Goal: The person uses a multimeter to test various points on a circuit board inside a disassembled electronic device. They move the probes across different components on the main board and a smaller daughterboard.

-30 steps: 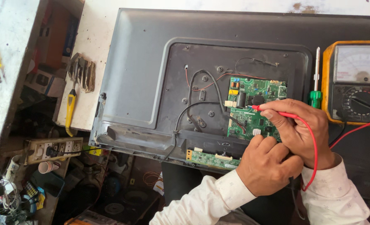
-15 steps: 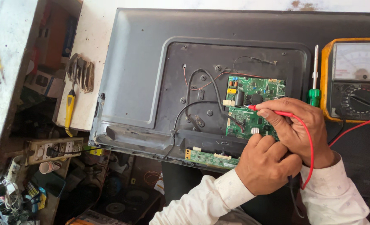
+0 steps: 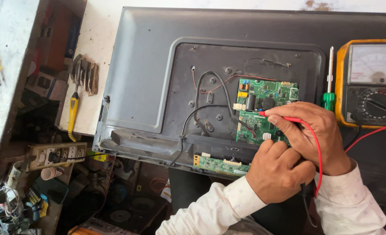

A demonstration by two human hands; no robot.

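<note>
A grey flat-screen television (image 3: pixel 149 74) lies face down with its back open. A green circuit board (image 3: pixel 262 109) sits in the opening, and a narrow green strip board (image 3: pixel 219 164) lies at the lower edge. My right hand (image 3: pixel 310 135) pinches a red test probe (image 3: pixel 284 118) with its tip on the green board; its red lead curves back over my wrist. My left hand (image 3: pixel 278 172) is curled just below the board, its fingers closed on something dark that I cannot make out.
A yellow analogue multimeter (image 3: pixel 369 82) stands at the right, with a green-handled screwdriver (image 3: pixel 328 87) beside it. A yellow-handled brush (image 3: pixel 74 104) lies on the white bench (image 3: pixel 101 39) at the left. A power strip (image 3: pixel 56 153) and cluttered parts sit below.
The red probe tip shifted slightly left and down on the green board. Both hands otherwise stay in place.
</note>
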